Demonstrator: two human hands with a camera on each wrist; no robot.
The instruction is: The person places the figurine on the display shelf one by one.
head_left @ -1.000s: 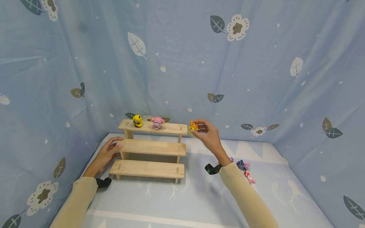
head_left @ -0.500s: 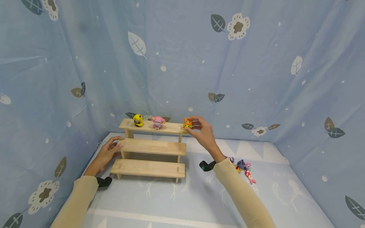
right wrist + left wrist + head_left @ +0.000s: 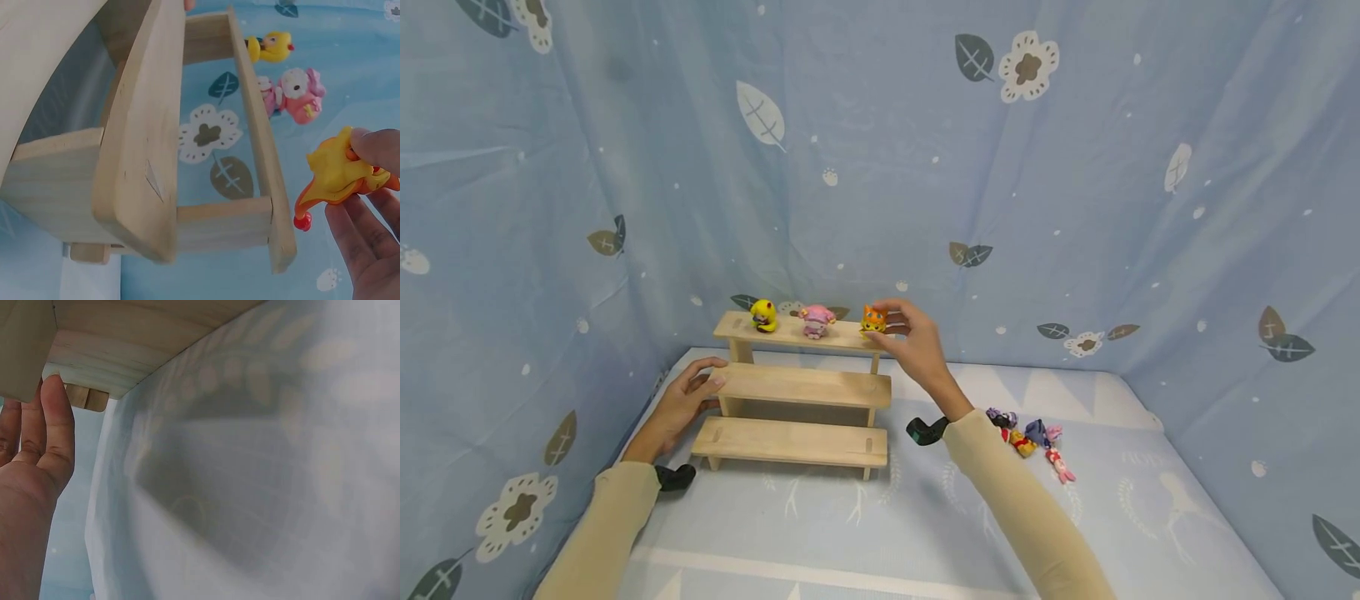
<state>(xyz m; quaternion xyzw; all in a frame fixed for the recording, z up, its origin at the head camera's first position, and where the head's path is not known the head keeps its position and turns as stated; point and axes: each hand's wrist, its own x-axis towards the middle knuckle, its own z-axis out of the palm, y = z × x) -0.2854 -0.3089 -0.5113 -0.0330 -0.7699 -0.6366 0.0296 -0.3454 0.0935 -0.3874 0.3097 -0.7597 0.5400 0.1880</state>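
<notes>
My right hand [image 3: 921, 348] pinches a small yellow figurine with an orange hood [image 3: 873, 319] between thumb and fingers, at the right part of the top step of a wooden three-step display stand [image 3: 797, 385]. In the right wrist view the yellow figurine [image 3: 340, 167] shows its underside and a red ball on its tail end. My left hand [image 3: 681, 408] grips the left end of the middle step; in the left wrist view its fingers [image 3: 57, 425] reach up against the wood. On the top step stand a yellow figurine [image 3: 763, 317] at left and a pink-hooded one [image 3: 816, 321] mid-step.
Several small figurines lie on the pale patterned mat [image 3: 820, 525] to the right, among them a red-and-yellow one [image 3: 1022, 443], a dark blue one [image 3: 1037, 432] and a pink one [image 3: 1060, 467]. Blue patterned curtain [image 3: 880, 167] hangs close behind the stand and along both sides.
My right hand has moved left with the orange-hooded figurine, from beside the stand's right end to over the top step. The left hand has stayed in place.
</notes>
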